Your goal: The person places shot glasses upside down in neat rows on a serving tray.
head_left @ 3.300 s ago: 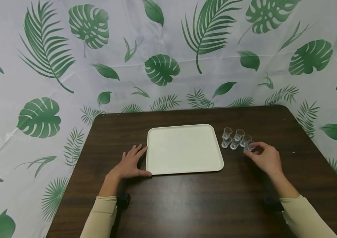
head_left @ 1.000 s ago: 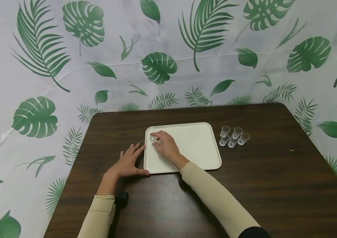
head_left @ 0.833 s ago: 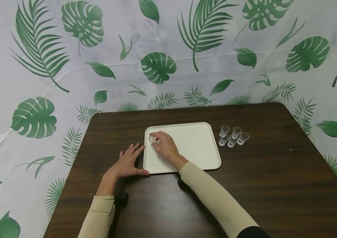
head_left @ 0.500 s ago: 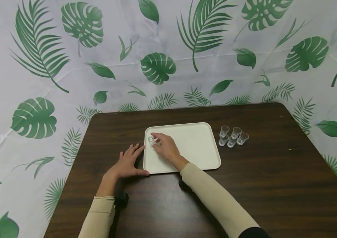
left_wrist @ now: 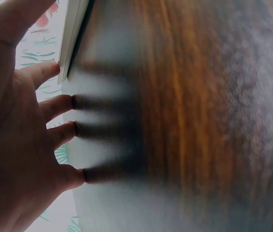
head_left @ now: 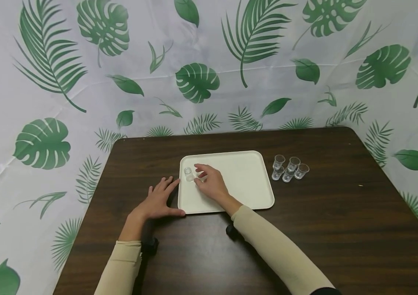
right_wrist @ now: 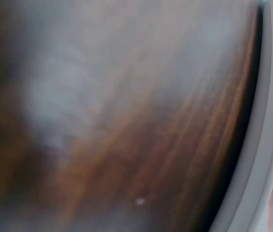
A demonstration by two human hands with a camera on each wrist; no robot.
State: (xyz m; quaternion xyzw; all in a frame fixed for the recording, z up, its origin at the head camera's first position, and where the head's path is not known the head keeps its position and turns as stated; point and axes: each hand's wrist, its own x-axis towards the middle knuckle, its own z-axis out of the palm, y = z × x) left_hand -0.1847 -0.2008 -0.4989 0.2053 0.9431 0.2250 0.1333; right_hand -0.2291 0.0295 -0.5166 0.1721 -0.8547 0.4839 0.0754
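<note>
A small clear shot glass (head_left: 188,175) stands on the cream tray (head_left: 238,180), close to its left side. Just right of that glass, my right hand (head_left: 212,183) hovers over the tray with thumb and fingers parted and nothing between them. My left hand (head_left: 158,203) rests spread at the tray's left side, thumb at the near corner and index finger at the edge. In the left wrist view the other fingertips (left_wrist: 68,175) touch the table. The right wrist view holds mostly blurred table and the tray rim (right_wrist: 265,111), with part of a hand at its right border.
Several more clear shot glasses (head_left: 289,174) stand in a tight cluster on the dark wooden table (head_left: 341,213), right of the tray. A white cloth with green leaves (head_left: 138,102) hangs behind the table. A tiny pale speck (head_left: 360,185) lies farther right.
My right hand has carried one shot glass from the cluster to the tray's left side, let go of it and drawn back slightly rightward. My left hand has stayed at the tray.
</note>
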